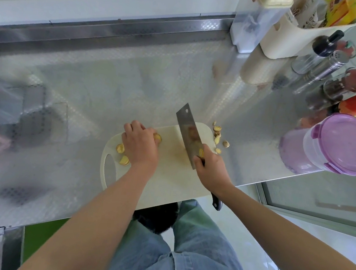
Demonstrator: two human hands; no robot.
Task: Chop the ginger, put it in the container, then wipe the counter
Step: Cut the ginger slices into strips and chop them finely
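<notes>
Ginger (157, 137) sits on the cutting board (169, 177), pinned under the curled left hand (140, 144); the right hand (209, 166) grips the cleaver (189, 133). If the small knob rolls, the blade could nick that hand.

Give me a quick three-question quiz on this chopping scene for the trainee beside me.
1. Fill in: the left hand holds a piece of ____ on the cutting board.
2. True or false: the right hand grips the cleaver.
3. Where is the purple-lidded container? A) on the board; B) on the counter, right of the board; C) in the left hand.
Key: 1 ginger; 2 true; 3 B.
</notes>
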